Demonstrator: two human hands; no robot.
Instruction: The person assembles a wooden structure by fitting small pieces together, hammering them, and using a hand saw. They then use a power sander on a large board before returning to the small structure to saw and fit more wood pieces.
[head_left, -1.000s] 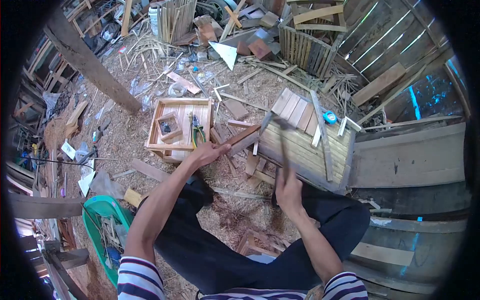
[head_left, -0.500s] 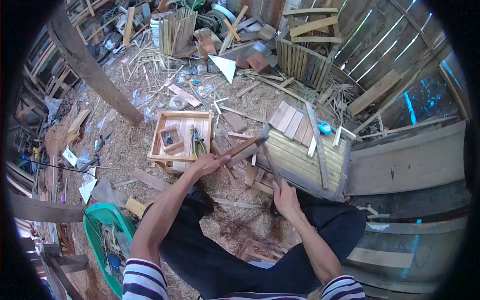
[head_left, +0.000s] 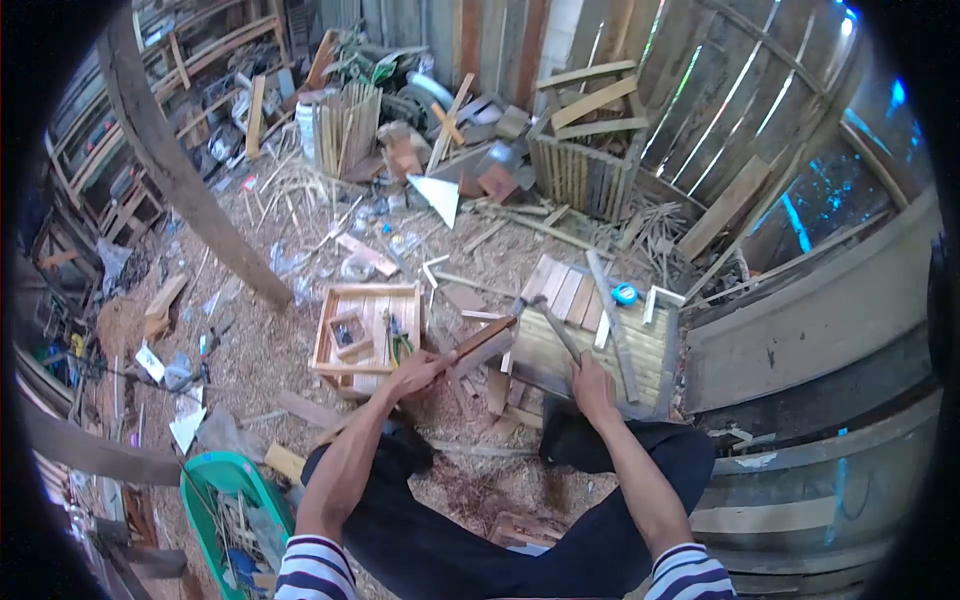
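Note:
My left hand (head_left: 420,373) grips the near end of a brown wooden piece (head_left: 487,338), which slants up to the right with a paler face along its lower side. My right hand (head_left: 594,388) is closed around the handle of a hammer (head_left: 558,328). The hammer's head is right by the far end of the wooden piece, above the slatted wooden surface (head_left: 640,350). Beside my left hand stands a shallow wooden box (head_left: 318,345), with pliers (head_left: 399,340) and a small wooden frame (head_left: 349,334) in it.
A blue tape measure (head_left: 625,294) and loose wood strips lie on the slatted surface. A green plastic container (head_left: 192,497) stands at lower left. A leaning post (head_left: 190,165) rises at left. Wood scraps and shavings cover the ground; a plank wall (head_left: 690,90) stands behind.
The view has shifted. The hammer's handle now leans more to the right, with my right hand farther from the wooden piece. Both hands keep their hold.

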